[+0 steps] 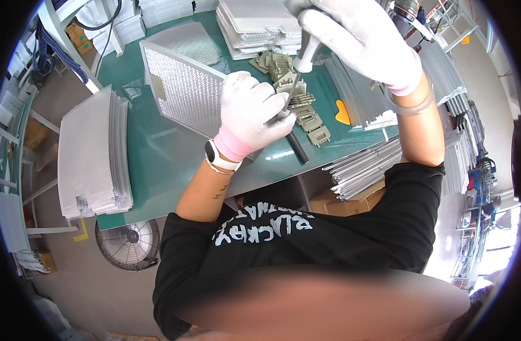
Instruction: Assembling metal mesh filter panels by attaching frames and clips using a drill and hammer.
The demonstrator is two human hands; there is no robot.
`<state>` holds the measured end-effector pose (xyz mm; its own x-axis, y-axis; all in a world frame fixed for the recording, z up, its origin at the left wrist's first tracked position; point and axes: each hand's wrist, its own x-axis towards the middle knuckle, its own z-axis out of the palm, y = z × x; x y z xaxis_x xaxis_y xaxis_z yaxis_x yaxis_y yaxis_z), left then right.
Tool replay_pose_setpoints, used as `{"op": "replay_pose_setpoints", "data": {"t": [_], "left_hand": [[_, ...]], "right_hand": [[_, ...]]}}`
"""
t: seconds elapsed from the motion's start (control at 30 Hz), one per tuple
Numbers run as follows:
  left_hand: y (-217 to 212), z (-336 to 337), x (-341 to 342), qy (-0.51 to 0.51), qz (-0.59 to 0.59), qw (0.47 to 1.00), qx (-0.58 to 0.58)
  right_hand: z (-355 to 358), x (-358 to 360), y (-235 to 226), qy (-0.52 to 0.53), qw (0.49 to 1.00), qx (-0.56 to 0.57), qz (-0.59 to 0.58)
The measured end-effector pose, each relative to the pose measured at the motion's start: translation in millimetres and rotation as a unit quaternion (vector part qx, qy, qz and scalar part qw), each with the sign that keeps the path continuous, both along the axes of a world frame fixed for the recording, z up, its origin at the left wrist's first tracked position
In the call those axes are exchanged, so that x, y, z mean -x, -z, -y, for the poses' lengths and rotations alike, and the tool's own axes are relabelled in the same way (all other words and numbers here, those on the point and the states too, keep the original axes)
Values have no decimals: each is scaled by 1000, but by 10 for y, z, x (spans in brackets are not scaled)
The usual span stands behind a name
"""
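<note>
My left hand (252,113), in a white glove with a pink cuff, is closed at the right end of a framed mesh filter panel (186,94). The panel stands tilted above the table; its right end is hidden by this hand. In my gloved right hand (362,45), raised above and to the right, is a screwdriver (307,55) with a pale handle. Its shaft slants down to the left hand's fingertips, where the tip is hidden. A black bar (297,148) lies just below the left fingers. Beside it runs a row of small grey-green plastic pieces (283,71).
The green table (152,193) bears stacked mesh panels (92,153) at left and more stacked sheets (260,28) at the back. Metal strips (357,91) and an orange-yellow piece (342,112) lie at right. A fan (128,244) stands on the floor near the table's front left corner.
</note>
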<state>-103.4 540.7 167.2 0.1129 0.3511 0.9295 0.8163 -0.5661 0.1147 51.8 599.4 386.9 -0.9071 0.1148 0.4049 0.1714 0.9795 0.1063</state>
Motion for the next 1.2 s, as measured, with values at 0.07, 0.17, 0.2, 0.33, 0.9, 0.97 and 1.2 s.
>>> {"op": "replay_pose_setpoints", "data": {"t": [0.07, 0.17, 0.2, 0.33, 0.9, 0.97, 1.2], "left_hand": [[-3, -24, -15, -5, -3, 1000, -9], [-18, -40, -34, 2, -5, 1000, -7], [18, 3, 12, -16, -7, 1000, 0], [-13, -2, -9, 4, -5, 1000, -1], [-20, 25, -5, -1, -7, 1000, 3], [-44, 20, -17, -13, -8, 1000, -19], [-15, 37, -6, -25, -14, 1000, 9]], "right_hand": [[40, -3, -16, -24, 977, 214, 10], [-242, -4, -61, -103, 983, 146, 30], [-504, 139, 55, -276, 956, 94, 2], [-98, -63, -169, 31, 976, 185, 113], [38, -41, -119, 11, 989, 150, 1], [64, -9, -61, 29, 993, 116, 2], [6, -12, -81, -111, 980, 163, 13]]}}
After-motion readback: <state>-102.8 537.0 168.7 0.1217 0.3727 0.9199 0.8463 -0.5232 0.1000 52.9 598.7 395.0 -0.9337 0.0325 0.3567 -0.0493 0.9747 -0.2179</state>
